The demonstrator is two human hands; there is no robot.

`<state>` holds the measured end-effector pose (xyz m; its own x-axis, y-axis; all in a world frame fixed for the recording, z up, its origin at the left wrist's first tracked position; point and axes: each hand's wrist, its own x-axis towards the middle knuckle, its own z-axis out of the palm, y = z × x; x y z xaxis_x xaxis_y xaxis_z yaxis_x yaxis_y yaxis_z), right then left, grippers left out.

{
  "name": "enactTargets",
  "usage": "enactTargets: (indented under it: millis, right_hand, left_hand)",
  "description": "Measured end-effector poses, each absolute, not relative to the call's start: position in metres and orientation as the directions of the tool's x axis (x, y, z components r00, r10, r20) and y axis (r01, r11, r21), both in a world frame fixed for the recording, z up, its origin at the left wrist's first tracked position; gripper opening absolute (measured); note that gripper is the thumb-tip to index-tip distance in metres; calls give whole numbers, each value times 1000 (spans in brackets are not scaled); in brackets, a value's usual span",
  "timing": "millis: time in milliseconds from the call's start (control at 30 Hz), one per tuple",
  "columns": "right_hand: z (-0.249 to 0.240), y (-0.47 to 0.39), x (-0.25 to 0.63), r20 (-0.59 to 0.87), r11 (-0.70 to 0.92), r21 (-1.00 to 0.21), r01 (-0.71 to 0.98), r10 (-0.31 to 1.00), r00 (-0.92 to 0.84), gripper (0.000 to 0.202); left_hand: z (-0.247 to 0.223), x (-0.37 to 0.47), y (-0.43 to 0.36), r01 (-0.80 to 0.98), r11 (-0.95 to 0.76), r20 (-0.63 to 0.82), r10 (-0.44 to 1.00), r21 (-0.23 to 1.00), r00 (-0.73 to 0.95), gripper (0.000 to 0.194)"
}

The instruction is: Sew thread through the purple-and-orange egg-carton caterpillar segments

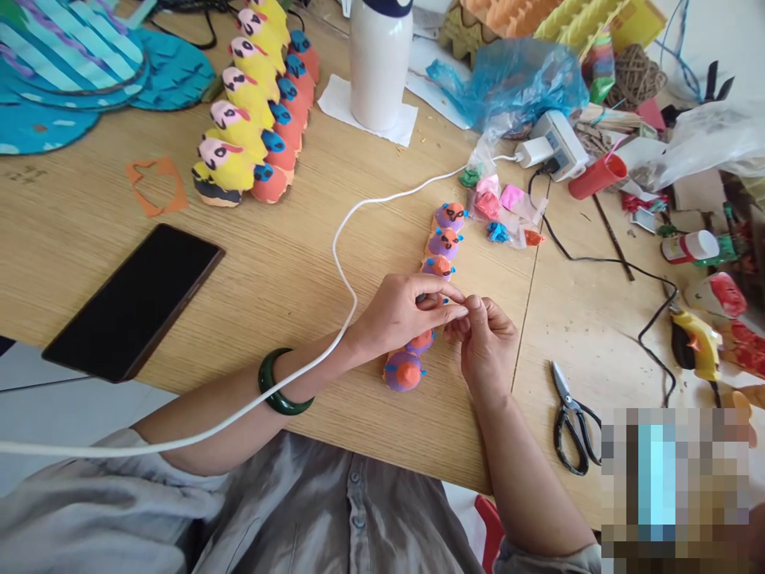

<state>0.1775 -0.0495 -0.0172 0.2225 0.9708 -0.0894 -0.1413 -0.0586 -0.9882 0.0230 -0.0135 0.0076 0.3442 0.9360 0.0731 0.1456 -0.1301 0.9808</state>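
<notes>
two grips, left point(399, 316) and right point(485, 344), meeting fingertip to fingertip just over the row of purple-and-orange figures point(447, 241); each drawn together in a pinch, with anything between the tips too small or too hidden to tell. row lying lengthwise on the table point(287, 271), directly below the fingers, middle figures partly covered by the left grip.

main risk, by judgement: damage to the figures from either grip coming down too low. small raised details and dark markings likely to smear or come loose under a brush of the knuckles, if soft; softness impossible to tell by eye. also possible: loss of a tiny piece, through a loose pinch, down among the figures.

second worry: the white cable point(89, 452), crossing in front of the left forearm point(215, 389) and the dark green bangle point(264, 376), then bending over the table near the row. touching the arm or not, hard to tell. with a wide swing of that arm, possible snagging on the bangle and a tug toward the power strip point(565, 143).

lesser troubles: scissors point(570, 404) near the right forearm point(531, 462), easy to catch in an outward sweep; phone point(135, 303) at the near edge of the table, apt to slide off after a nudge.
</notes>
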Motion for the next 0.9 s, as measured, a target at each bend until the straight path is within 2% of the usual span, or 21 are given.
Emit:
enactTargets:
  millis: [300, 467, 733, 900]
  right_hand:
    - [-12, -50, 177, -63, -41, -989, -145, 986, 154, 44]
    - [-9, -47, 178, -66, -36, -991, -131, 970, 233, 34]
    - [-9, -46, 178, -100, -59, -984, -170, 964, 248, 35]
    - [-9, -45, 178, -103, -54, -982, -183, 959, 266, 39]
  left_hand:
    - [9, 20, -14, 152, -281, 222, 920, 948, 323, 10]
    - [9, 20, -13, 101, -287, 243, 917, 952, 318, 14]
    - [3, 18, -7, 133, -236, 208, 959, 963, 195, 27]
    - [2, 19, -7, 162, -224, 186, 957, 961, 221, 26]
